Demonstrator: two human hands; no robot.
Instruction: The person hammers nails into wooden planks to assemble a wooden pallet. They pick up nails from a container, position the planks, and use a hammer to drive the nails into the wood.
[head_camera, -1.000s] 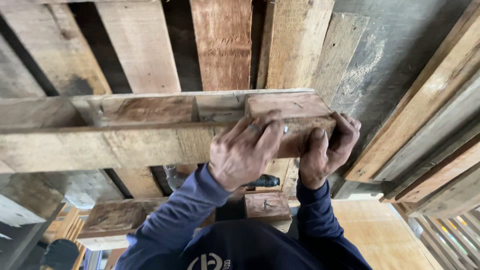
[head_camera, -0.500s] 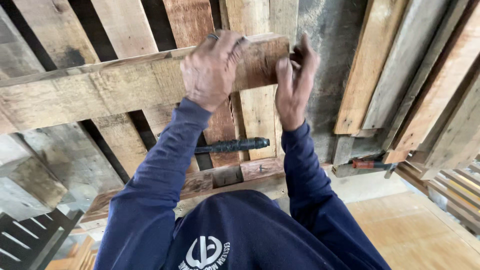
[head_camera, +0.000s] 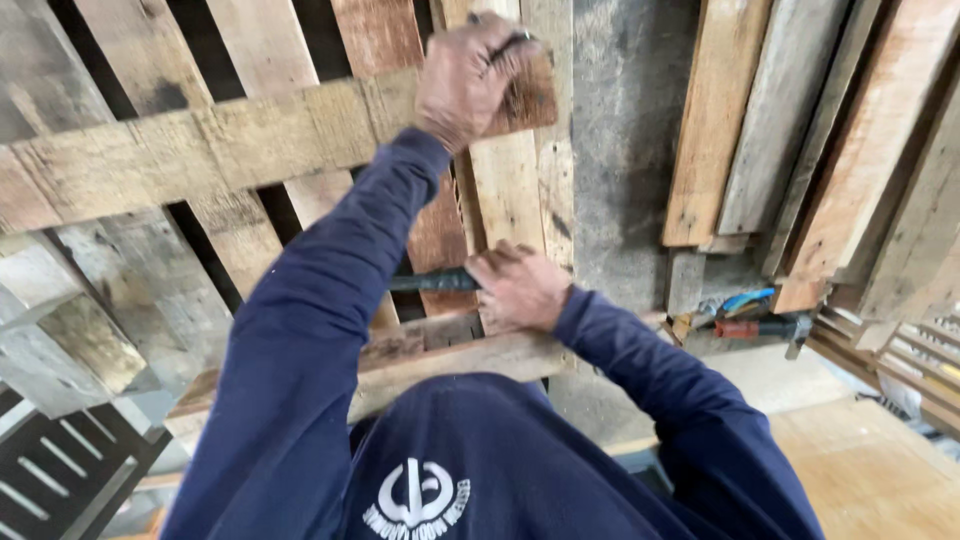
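My left hand (head_camera: 470, 75) grips the right end of a weathered cross board (head_camera: 250, 145) of a wooden pallet (head_camera: 240, 60) that stands upright before me. Lower down, my right hand (head_camera: 515, 287) is closed around the handle of a dark bar-shaped tool (head_camera: 430, 282) that lies across the pallet's slats. Both arms are in dark blue sleeves. A lower pallet rail (head_camera: 440, 355) runs just under my right hand.
Loose planks (head_camera: 720, 120) lean against a grey wall on the right. At their foot lie hand tools, one red-handled (head_camera: 750, 328) and one blue (head_camera: 745, 300). A light plywood sheet (head_camera: 860, 470) covers the floor at lower right. A dark slatted object (head_camera: 60, 470) sits lower left.
My right hand has let go of the cross board's end and dropped down to take hold of the dark tool. My left hand stays on the board.
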